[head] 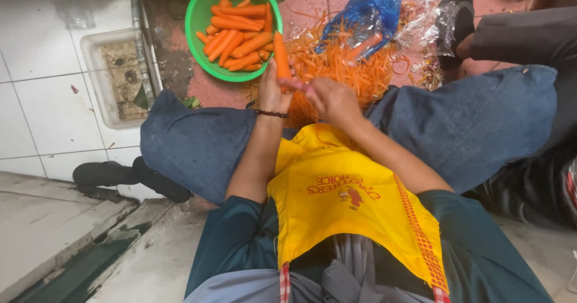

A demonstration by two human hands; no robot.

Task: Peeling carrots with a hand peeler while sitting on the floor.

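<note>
Seated on the floor in a yellow apron (336, 189), you hold a carrot (282, 55) upright in your left hand (273, 94), fingers wrapped round its lower end, while your right hand (330, 98) closes in against the same end, the two hands touching. Whether the right hand grips a peeler or blade cannot be told, since its fingers hide whatever is there.

The carrot rises just beside the right rim of the green bowl (195, 14), which is heaped with peeled carrots (237, 32). Right of the bowl lies a pile of orange peelings (348, 68), and beyond that, further from the bowl, a blue plastic bag (366, 8) with another carrot half inside it.

To do this stroke well, keep the left grip low and firm so the root does not twist, and turn it a little between passes (thin, even strips look the likely aim). Draw the strokes away from your left fingers and toward the peelings pile, not over the bowl, so scraps stay out of the finished carrots.
</note>
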